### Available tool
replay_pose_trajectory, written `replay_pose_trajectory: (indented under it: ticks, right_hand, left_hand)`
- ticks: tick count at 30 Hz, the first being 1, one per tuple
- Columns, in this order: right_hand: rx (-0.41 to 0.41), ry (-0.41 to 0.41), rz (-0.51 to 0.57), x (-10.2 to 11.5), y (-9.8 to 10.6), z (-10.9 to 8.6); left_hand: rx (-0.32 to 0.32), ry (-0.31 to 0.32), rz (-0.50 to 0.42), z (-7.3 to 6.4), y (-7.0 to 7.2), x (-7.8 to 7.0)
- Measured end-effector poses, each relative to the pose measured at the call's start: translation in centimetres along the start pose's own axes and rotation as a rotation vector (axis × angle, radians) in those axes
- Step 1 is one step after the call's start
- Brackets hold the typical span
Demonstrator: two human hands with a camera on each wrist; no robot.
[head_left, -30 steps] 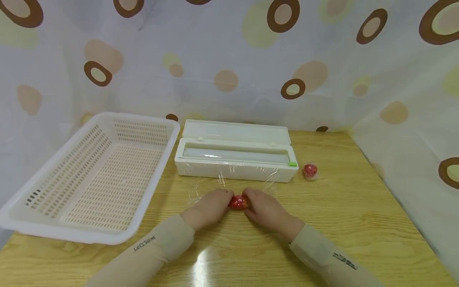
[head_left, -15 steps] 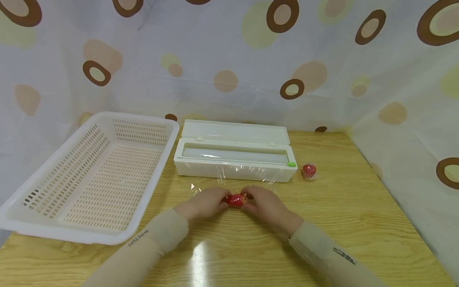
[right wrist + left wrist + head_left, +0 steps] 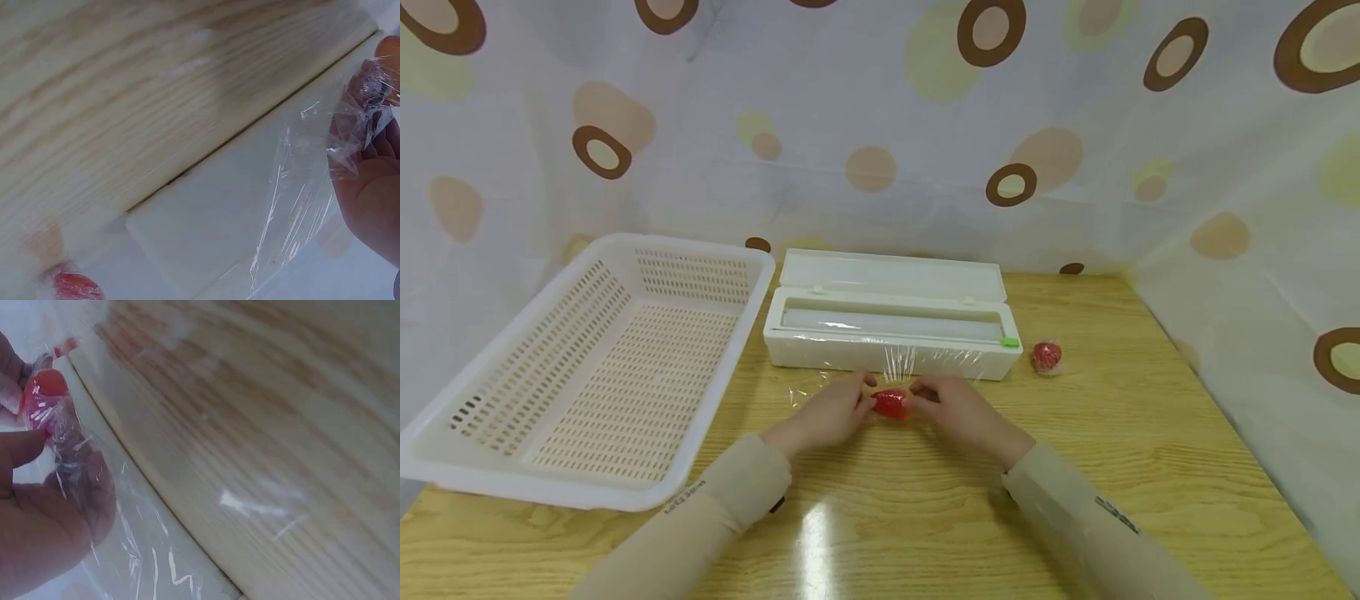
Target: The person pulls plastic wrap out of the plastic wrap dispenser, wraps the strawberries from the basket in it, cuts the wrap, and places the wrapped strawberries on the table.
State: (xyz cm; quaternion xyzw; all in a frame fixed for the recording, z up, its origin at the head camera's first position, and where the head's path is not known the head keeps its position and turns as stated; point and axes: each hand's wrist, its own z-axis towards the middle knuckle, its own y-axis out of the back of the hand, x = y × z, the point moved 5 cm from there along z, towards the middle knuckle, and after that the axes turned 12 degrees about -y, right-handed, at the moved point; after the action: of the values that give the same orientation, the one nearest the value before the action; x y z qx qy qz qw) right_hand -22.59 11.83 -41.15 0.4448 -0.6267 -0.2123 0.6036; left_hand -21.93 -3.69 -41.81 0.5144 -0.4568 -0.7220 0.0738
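Note:
A small, glossy red fruit [image 3: 891, 403] is wrapped in clear cling film [image 3: 901, 360], which stretches back to a white dispenser box [image 3: 891, 357]. My left hand [image 3: 831, 412] holds the left end of the fruit. From the right side, my right hand [image 3: 961, 415] grips the other end. In the left wrist view the thumb lies at the edge of the red fruit [image 3: 47, 394], and the fingers show curled behind the film [image 3: 134, 550]. Crinkled film [image 3: 369, 106] covers the fingers of the right hand [image 3: 375, 194] in the right wrist view.
The dispenser's lid [image 3: 891, 275] stands open behind a film roll [image 3: 891, 323], with a green slider [image 3: 1010, 342] at its right end. Right of it lies a second wrapped red fruit [image 3: 1047, 357]. A white slotted basket [image 3: 677, 467] occupies the left of the wooden table [image 3: 1150, 467].
Both hands have moved slightly away from the body with the fruit, towards the dispenser. The fruit has turned, and the film between it and the box has gathered into tight folds.

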Motion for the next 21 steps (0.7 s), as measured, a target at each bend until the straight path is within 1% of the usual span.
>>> replay_pose_trajectory:
  ticks: [2,4,7,10,14,16,18,21]
  right_hand:
    - [0.007,-0.013,0.003,0.2,0.2,0.3]
    - [0.014,-0.019,0.001,0.3,0.3,0.5]
    - [0.030,-0.050,0.003,0.4,0.5,0.6]
    - [0.046,-0.069,0.017,0.5,0.6,0.7]
    - [0.070,-0.077,0.049,0.6,0.8,0.9]
    - [0.087,-0.080,0.064,0.5,0.9,0.9]
    - [0.103,-0.078,0.076,0.5,1.0,0.9]
    - [0.107,-0.082,0.085,0.4,1.1,0.8]
  left_hand:
    - [-0.034,0.029,0.053,0.0,0.1,0.0]
    - [-0.058,0.050,0.131,0.0,0.2,-0.1]
    - [-0.090,0.057,0.293,-0.1,0.4,-0.6]
    - [-0.113,0.009,0.489,-0.3,0.5,-1.5]
    - [-0.118,-0.111,0.780,-0.5,0.4,-2.6]
    - [-0.111,-0.152,0.902,-0.5,0.2,-2.9]
    - [-0.113,-0.177,0.985,-0.5,0.0,-3.0]
    - [-0.114,-0.193,1.044,-0.6,-0.2,-3.0]
